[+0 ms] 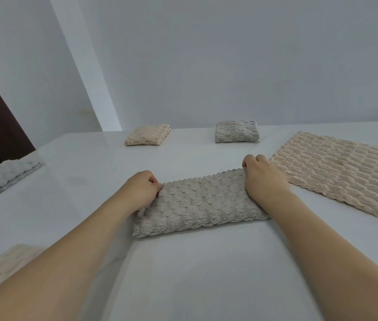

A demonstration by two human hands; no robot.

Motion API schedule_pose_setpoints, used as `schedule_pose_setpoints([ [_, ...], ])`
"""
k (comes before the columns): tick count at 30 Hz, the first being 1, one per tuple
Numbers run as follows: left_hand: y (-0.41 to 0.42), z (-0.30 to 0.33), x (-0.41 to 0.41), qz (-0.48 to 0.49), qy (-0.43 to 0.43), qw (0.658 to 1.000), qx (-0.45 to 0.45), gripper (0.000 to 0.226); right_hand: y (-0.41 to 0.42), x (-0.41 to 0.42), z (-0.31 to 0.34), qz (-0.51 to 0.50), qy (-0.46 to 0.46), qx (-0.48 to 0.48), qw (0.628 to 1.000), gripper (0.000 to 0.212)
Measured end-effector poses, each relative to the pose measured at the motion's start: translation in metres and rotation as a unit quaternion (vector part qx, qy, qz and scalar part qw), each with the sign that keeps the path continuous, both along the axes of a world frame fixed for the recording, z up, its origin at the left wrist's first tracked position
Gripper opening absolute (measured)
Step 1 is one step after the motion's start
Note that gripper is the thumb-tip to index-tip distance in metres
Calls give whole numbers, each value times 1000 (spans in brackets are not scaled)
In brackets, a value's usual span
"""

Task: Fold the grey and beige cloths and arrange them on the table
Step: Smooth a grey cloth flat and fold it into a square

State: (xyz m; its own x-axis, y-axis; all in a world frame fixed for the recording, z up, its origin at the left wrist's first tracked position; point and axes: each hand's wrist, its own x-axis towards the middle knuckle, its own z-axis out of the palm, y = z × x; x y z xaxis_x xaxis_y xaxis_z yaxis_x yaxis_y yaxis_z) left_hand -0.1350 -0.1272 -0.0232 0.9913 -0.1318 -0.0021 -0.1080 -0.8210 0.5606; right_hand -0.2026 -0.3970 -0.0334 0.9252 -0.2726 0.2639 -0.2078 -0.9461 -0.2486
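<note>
At the far left edge of the white table (183,274), a folded light grey cloth (5,174) lies flat, and nearer the person at the lower left corner a pale beige cloth (9,260) shows only in part, blurred and partly hidden by the left forearm. Toward the back of the table a folded beige cloth (147,134) sits as a small square.

The left hand (140,189) has its fingers curled, pinching the far left corner of the grey-beige cloth (202,202), which lies folded into a long strip in the middle of the table, running between both hands. The cloth's scalloped far edge runs from that pinch across to the right hand (261,179), whose fingers are likewise curled over and gripping the far right corner. The body of the strip lies nearer the person than either grip, flat on the table, with both wrists lying over its short ends.

Behind the right hand, near the table's far edge, sits a folded grey cloth (236,131). Just to the right of the right hand an unfolded beige cloth (343,174) lies spread flat, reaching the right edge of view; its near corner is just beside the strip's right end.
</note>
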Motion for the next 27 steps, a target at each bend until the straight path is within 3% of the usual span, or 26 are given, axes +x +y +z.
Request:
schedule_pose_setpoints([
  [2,-2,3,-4,9,-18,998,53,21,0,-1,5,-5,-12,-11,1000,29],
  [5,-7,10,-21,2,-145,974,176,23,9,-3,18,11,-28,-29,999,36],
  [8,-29,15,-47,-61,-206,974,71,28,28,-10,24,85,-18,11,996,39],
  [10,-47,11,-62,-105,-176,978,28,32,40,-18,17,143,8,25,989,43],
  [13,-62,-13,-73,-146,-107,977,112,48,43,-29,-2,173,79,16,982,50],
  [16,-61,-32,-74,-130,-87,967,201,57,36,-33,-16,169,104,-40,979,54],
  [27,-25,-28,-60,-64,-21,974,216,58,3,-34,-14,112,148,1,983,57],
])
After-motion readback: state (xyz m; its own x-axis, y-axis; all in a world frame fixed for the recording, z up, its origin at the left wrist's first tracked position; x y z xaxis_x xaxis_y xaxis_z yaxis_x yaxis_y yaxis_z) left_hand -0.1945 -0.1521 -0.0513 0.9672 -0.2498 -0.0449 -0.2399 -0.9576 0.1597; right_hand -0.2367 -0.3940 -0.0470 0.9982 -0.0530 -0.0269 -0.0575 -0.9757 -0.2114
